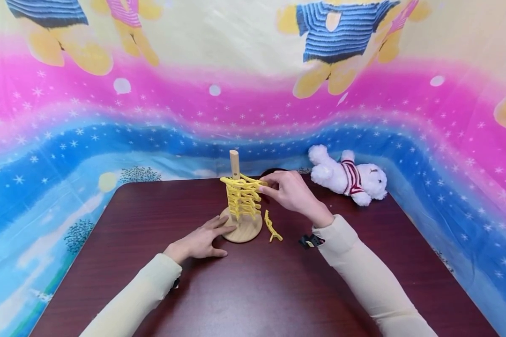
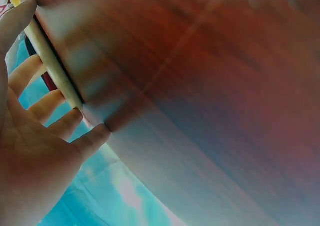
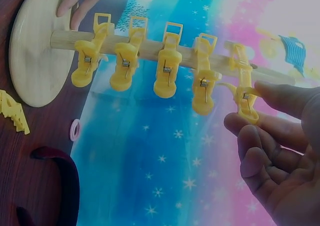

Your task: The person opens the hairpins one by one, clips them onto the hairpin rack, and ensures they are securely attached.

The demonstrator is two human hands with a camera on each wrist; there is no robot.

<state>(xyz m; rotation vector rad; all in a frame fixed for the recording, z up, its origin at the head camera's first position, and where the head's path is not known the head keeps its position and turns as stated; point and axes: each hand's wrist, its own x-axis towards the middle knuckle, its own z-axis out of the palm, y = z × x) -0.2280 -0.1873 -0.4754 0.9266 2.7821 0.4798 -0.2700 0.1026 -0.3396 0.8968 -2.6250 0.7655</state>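
Observation:
A pale wooden stand has a round base (image 1: 249, 231) and an upright post (image 1: 234, 164). Several yellow hair claw clips (image 3: 166, 73) grip the post one above another. My right hand (image 1: 294, 195) pinches the handles of the topmost yellow hair claw clip (image 3: 245, 96) between thumb and fingers; that clip sits around the post near its upper end. With fingers spread and fairly straight, my left hand (image 1: 202, 239) rests on the left edge of the base, as the left wrist view also shows. Another yellow hair claw clip (image 1: 272, 228) lies loose on the table, right of the base.
The dark red-brown table (image 1: 236, 290) carries a white plush bear (image 1: 347, 175) in a striped top at the back right. Behind the stand lie a dark velvety headband (image 3: 70, 181) and a small pink ring (image 3: 75, 130). A printed cloth (image 1: 185, 150) hangs around the table.

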